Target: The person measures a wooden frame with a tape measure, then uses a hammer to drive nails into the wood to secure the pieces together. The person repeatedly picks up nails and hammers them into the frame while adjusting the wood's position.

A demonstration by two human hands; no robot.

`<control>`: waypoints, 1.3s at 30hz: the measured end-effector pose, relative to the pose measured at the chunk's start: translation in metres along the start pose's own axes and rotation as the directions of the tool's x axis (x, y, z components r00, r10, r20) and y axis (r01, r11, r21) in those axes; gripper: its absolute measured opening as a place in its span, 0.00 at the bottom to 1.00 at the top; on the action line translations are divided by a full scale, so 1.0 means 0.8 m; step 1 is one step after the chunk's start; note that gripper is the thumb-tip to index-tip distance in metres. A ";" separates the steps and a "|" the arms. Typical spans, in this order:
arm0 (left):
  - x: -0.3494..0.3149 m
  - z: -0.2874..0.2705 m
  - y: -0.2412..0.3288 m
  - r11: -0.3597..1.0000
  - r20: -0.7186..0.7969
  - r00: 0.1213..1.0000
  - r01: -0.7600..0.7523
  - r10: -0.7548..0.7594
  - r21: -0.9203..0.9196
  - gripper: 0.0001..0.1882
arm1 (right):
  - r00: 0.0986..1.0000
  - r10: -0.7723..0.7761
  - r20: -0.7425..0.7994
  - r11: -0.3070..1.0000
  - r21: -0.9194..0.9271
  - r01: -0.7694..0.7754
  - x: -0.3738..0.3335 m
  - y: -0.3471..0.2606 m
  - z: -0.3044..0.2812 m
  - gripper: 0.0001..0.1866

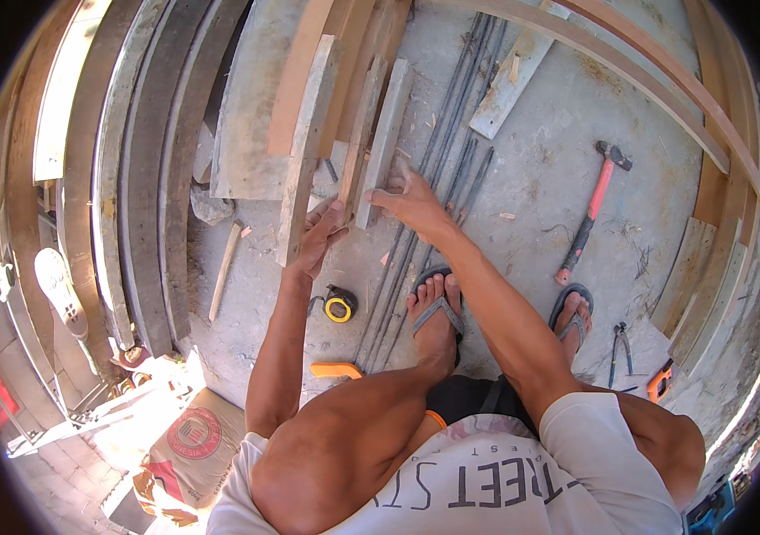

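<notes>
Three narrow lengths of wood lie side by side, pointing away from me. My left hand (318,239) is closed at the near end of the middle wooden strip (358,134); its fingers also come close to the longer wooden batten (300,187) on the left, and I cannot tell if they touch it. My right hand (411,203) grips the near part of the right wooden block (386,134), thumb on its near end and fingers along its right side. Close below my left hand, a black and yellow tape measure (339,305) rests on the concrete.
Long dark steel bars (438,160) run beside my right hand. A red-handled hammer (596,209) and pincers (620,352) lie to the right. Planks (139,178) are stacked on the left; a paper sack (193,455) stands at lower left. An orange handle (335,369) lies near my knee.
</notes>
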State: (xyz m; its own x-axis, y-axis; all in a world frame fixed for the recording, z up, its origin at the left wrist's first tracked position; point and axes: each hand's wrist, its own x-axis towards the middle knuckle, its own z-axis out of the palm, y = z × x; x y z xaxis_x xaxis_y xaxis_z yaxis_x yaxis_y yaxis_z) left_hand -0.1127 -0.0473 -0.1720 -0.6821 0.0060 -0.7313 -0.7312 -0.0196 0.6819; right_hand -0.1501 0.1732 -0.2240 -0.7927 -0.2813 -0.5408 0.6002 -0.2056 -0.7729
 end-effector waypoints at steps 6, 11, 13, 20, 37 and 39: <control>0.003 0.002 -0.003 0.998 -0.023 0.999 -0.040 0.041 0.055 0.25 | 0.997 0.038 0.063 0.998 0.041 -0.041 0.026 0.023 0.006 0.60; 0.009 -0.012 -0.005 1.000 0.008 1.000 -0.010 0.010 0.010 0.22 | 0.998 0.056 0.034 0.996 0.066 -0.059 0.025 0.016 0.005 0.58; 0.012 -0.011 -0.001 1.000 -0.006 1.000 0.011 -0.011 0.004 0.21 | 0.998 0.062 0.031 0.996 0.054 -0.064 0.030 0.018 0.003 0.58; 0.014 -0.012 0.007 0.999 -0.002 0.999 0.051 -0.051 -0.012 0.20 | 0.997 -0.065 -0.043 0.993 -0.100 0.061 0.046 0.027 0.007 0.55; -0.001 0.020 0.029 0.984 -0.004 1.000 0.010 -0.009 0.179 0.23 | 0.978 -0.167 -0.127 0.885 -0.457 0.092 0.027 0.022 0.024 0.45; -0.004 0.015 0.020 0.925 0.027 0.997 -0.083 0.079 0.370 0.25 | 0.979 -0.178 -0.101 0.873 -0.475 0.110 0.013 0.011 0.034 0.43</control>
State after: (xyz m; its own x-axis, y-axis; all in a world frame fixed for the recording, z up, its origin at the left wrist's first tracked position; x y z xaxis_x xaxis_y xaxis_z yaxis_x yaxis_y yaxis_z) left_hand -0.1223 -0.0359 -0.1585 -0.7379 0.0311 -0.6742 -0.6235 0.3509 0.6986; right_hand -0.1506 0.1431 -0.2272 -0.8935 -0.1443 -0.4252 0.3864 0.2350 -0.8919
